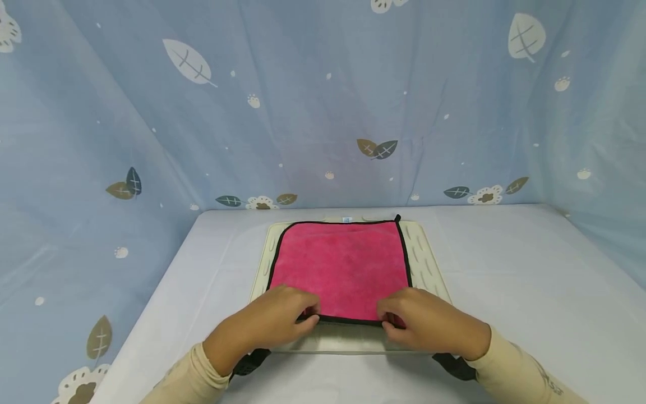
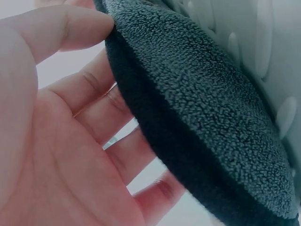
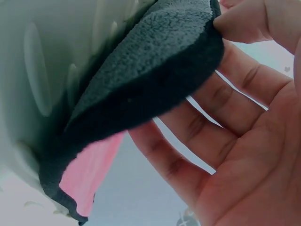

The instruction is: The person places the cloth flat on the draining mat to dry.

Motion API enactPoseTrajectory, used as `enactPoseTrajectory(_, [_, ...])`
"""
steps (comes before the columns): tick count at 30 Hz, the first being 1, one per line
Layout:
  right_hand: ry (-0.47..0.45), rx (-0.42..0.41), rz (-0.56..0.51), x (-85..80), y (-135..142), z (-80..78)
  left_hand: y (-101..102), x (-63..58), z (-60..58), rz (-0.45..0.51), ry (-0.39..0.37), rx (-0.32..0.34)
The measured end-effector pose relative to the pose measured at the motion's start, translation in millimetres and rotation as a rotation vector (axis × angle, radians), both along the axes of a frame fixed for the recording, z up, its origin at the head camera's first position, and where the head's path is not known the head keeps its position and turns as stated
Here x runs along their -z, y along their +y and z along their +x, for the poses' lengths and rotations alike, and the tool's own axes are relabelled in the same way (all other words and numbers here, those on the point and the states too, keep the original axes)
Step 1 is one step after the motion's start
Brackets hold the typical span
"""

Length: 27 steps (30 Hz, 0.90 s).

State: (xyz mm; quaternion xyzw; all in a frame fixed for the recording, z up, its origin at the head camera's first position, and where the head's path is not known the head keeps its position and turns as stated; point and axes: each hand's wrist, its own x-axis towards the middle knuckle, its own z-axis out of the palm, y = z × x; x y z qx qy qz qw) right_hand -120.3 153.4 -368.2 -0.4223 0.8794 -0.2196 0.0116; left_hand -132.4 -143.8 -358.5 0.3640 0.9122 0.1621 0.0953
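Observation:
A pink cloth (image 1: 343, 264) with black edging lies spread over a cream ribbed board (image 1: 429, 264) in the head view. Its near edge is lifted. My left hand (image 1: 275, 317) pinches that edge left of the middle, thumb underneath and fingers on top. On the right side, my right hand (image 1: 421, 317) pinches the same edge in the same way. From the left wrist view, the cloth's grey fleecy underside (image 2: 202, 89) shows, with the thumb on the black border. The right wrist view shows the grey underside (image 3: 146, 42) and a strip of the pink face (image 3: 91, 169) beyond the border.
The board lies on a white-covered table (image 1: 510, 264). A blue curtain (image 1: 313, 112) with leaf and flower prints hangs behind the table and at both sides. A small white label (image 1: 347, 220) shows at the board's far edge.

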Motion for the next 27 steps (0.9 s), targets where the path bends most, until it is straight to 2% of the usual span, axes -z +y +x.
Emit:
enactPoseTrajectory(10, [0.005,0.000,0.012,-1.0,1,-1.7,2,-3.0,-0.8,-0.003,0.007,0.022])
enactPoseTrajectory(17, [-0.084,-0.041,0.044,3.5,-3,-5.3,2,0.0,-3.3,-0.043,0.002,0.055])
enactPoseTrajectory(23, [-0.133,-0.051,0.085,7.6,-5,-3.9,3,6.1,-1.7,-0.054,-0.064,0.065])
enactPoseTrajectory(27, [-0.118,-0.065,0.094,7.4,-6,-4.5,3,7.3,-1.0,-0.053,-0.075,0.065])
